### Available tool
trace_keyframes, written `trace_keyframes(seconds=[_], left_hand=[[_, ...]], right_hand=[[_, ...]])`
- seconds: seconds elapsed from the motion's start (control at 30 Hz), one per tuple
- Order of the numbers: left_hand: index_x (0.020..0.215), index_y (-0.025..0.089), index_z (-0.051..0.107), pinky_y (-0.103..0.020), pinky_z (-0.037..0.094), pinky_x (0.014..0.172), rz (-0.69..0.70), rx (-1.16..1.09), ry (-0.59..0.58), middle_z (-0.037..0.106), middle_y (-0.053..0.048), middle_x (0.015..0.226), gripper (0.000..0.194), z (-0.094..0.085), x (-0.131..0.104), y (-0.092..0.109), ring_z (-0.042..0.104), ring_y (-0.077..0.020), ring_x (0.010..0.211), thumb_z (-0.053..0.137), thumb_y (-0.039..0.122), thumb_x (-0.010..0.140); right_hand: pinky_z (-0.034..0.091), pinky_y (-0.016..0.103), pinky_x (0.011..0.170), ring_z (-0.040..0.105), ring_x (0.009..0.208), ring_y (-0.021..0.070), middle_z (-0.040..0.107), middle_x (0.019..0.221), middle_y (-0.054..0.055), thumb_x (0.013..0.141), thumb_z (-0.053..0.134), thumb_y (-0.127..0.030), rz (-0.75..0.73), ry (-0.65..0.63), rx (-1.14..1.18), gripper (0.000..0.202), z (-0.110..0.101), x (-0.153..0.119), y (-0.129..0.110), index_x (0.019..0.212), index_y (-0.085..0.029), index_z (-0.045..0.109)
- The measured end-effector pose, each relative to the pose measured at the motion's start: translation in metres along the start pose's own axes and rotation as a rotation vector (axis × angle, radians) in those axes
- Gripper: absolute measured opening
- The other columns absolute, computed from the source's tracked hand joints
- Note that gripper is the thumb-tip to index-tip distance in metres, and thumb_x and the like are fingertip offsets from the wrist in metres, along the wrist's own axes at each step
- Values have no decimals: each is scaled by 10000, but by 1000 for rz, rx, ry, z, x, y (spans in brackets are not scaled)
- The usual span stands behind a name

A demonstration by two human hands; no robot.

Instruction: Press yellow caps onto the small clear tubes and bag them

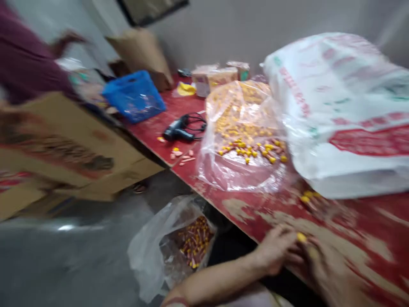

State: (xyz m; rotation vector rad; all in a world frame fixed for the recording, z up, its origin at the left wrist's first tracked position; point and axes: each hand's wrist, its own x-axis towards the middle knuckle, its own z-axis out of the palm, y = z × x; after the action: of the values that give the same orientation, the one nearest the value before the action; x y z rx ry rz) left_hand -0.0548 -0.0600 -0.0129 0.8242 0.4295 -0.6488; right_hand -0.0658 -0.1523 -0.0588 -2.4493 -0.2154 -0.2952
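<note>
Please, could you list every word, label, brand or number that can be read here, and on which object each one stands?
No text can be read clearly.
White sack: red and green printing, too blurred to read.
Cardboard box: large dark and reddish lettering, too blurred to read.

Dim, cool indoor light fills the room, source out of sight | white glare streaks the grey floor (66, 227) | highlights glint off the clear plastic bag (239, 177) | deep shadow sits beneath the red table (153, 132) | lettering on the cardboard carton (96, 143) smears, unreadable | left hand (277, 248) and right hand (332, 268) blur softly
</note>
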Motion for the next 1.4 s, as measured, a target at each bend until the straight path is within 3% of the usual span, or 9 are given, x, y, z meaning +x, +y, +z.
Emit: trace_keyframes(seconds=[0.1, 0.27, 0.47, 0.6, 0.73, 1.03, 1.2, 1.27, 1.4], left_hand=[[864, 137, 569, -197, 470, 562, 93, -97, 34, 612, -16, 737, 409, -4, -3, 11, 564, -90, 594, 801, 336, 592], [962, 145, 542, -246, 504, 519, 94, -94, 32, 617, -12, 718, 458, -13, 3, 22, 585, -122, 551, 786, 353, 635], [961, 130, 538, -204, 483, 485, 80, -67, 9, 617, -10, 704, 410, -19, -4, 23, 568, -97, 516, 755, 330, 677], [964, 132, 540, -203, 476, 481, 55, -49, -16, 620, -12, 719, 390, -22, -3, 26, 578, -102, 530, 741, 324, 690], [955, 136, 527, -175, 443, 439, 43, -15, -10, 613, -2, 708, 420, -17, -1, 26, 553, -83, 501, 738, 363, 672], [925, 143, 507, -157, 327, 279, -31, -29, 9, 632, 9, 758, 503, -7, 4, 18, 477, -57, 339, 736, 119, 478], [861, 103, 549, -256, 558, 619, -48, -233, -89, 660, -85, 843, 328, -3, 1, 20, 677, -179, 700, 708, 100, 575], [893, 99, 570, -272, 557, 721, -60, -287, -113, 666, -102, 906, 278, -4, 1, 22, 672, -183, 818, 692, 103, 643], [955, 115, 576, -265, 549, 699, -46, -308, -87, 667, -56, 834, 259, -9, 5, 31, 645, -133, 721, 656, 113, 709]], right_hand=[[465, 340, 839, 572, 949, 211, 604, 1043, 82, 1011, 322, -380, -31, -15, -40, 334, -39, -10, 4, 1110, -211, 592], [389, 333, 738, 514, 851, 231, 573, 949, 99, 948, 450, -244, 62, 102, -506, 203, -62, 48, 29, 1044, -165, 611], [340, 343, 768, 490, 925, 268, 558, 1033, 144, 910, 517, -230, 105, -81, -733, 141, -55, 72, 38, 953, -119, 591], [321, 277, 637, 552, 752, 189, 609, 855, 58, 957, 416, -264, 144, -298, -579, 188, -93, 51, 39, 938, -172, 578], [234, 280, 536, 556, 623, 196, 592, 668, 48, 917, 428, -322, 254, -515, -703, 267, -127, 39, 46, 740, -202, 588], [201, 349, 481, 454, 415, 212, 522, 501, 116, 715, 539, -348, 59, -298, -514, 142, -94, 18, 118, 621, -265, 606], [317, 329, 484, 531, 552, 222, 629, 760, 118, 923, 255, -341, 29, -70, -254, 426, -95, 5, 53, 822, -228, 653], [440, 303, 641, 592, 751, 207, 639, 896, 94, 981, 215, -321, 73, -46, -233, 423, -79, 2, 17, 1000, -214, 625], [449, 265, 798, 561, 916, 183, 594, 1021, 85, 1000, 275, -293, 8, -11, -137, 345, -52, 21, -7, 1051, -188, 600]])
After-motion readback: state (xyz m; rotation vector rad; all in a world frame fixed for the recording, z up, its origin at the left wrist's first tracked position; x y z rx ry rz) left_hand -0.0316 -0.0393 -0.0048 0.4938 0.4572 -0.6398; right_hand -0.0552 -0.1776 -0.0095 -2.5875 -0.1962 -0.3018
